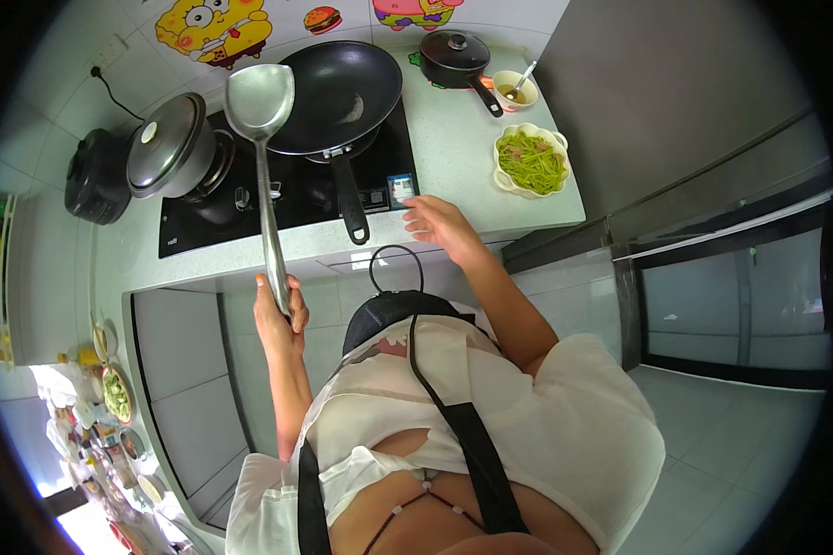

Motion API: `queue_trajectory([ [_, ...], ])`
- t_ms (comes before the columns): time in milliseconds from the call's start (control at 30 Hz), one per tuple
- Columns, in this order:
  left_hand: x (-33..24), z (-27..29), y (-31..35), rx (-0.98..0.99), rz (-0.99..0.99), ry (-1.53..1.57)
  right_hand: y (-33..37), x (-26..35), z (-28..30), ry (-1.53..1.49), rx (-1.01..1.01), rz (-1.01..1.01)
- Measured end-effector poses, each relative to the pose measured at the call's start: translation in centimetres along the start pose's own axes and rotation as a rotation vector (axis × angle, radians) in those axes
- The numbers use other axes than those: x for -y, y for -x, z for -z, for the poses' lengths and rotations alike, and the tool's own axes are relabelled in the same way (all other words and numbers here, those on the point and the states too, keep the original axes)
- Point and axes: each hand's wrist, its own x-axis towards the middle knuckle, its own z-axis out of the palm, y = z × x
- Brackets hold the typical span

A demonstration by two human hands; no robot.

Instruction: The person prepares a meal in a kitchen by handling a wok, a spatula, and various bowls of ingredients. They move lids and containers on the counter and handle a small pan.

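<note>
My left hand (pixel 279 310) is wrapped round the handle of a long metal wok spatula (pixel 261 102), its broad blade raised to the left of the wok. The black wok (pixel 329 97) sits on the right burner, its handle (pixel 347 199) pointing toward me; a pale smear shows on its inner surface. To the right of that handle, my right hand (pixel 440 227) hovers by the front edge of the counter with its fingers stretched apart and nothing in them.
A lidded steel pot (pixel 168 148) stands on the left burner of the black hob (pixel 213 231), beside a black cooker (pixel 99 176). On the right counter are a lidded black saucepan (pixel 454 57), a bowl with a spoon (pixel 515 91) and a scalloped dish (pixel 502 180) of green strips.
</note>
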Motion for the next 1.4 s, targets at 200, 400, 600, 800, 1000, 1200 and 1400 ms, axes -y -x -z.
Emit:
queue_trajectory([
  [200,-0.1,-2.1,-1.4,0.096,0.087,-0.062,3.0,-2.8,3.9,-0.045,-0.176,0.052],
  [400,-1.4,-3.6,-4.0,0.208,0.198,0.126,7.2,-3.6,3.0,-0.012,-0.294,-0.047],
  [600,-1.7,-5.5,-10.4,0.351,0.423,0.466,11.1,-3.5,2.3,0.03,-0.37,0.015],
  [800,-1.5,-6.8,-14.4,0.412,0.609,0.697,14.7,-3.9,4.1,0.002,-0.494,0.065],
  [1000,-0.3,-7.7,-14.9,0.455,0.656,0.813,15.1,-3.2,8.1,0.02,-0.524,0.093],
  [1200,0.9,-9.9,-6.5,0.402,0.654,1.101,11.8,-0.5,16.2,-0.065,-0.527,0.191],
  [1400,6.9,-15.2,-2.1,0.62,0.421,0.796,5.6,4.2,25.8,-0.023,-0.69,0.373],
])
